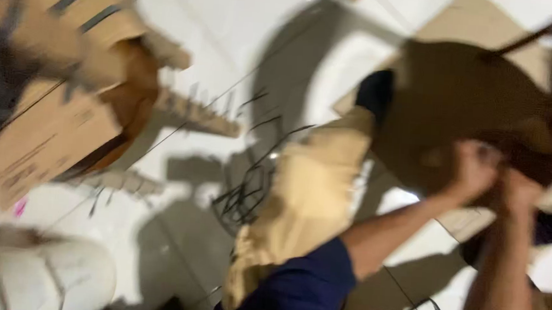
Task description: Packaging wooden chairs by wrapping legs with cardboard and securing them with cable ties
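Packing or workshop floor, seen blurred

A white tiled floor [233,18] is strewn with cardboard boxes [55,116], flattened cardboard sheets [475,27] and loose black straps [244,198].

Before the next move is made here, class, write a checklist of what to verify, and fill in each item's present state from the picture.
1. Both hands on the work: left hand and right hand grip the dark brown round piece. Ok.
2. Firmness of grip: fingers blurred. Cannot tell.
3. Floor underfoot free of clutter: loose black strips lie on the white tiled floor beside the leg in tan trousers. Not ok.
4. Cardboard box apart from the hands: it sits far left. Ok.
5. Sharp view: picture is motion-blurred. Not ok.
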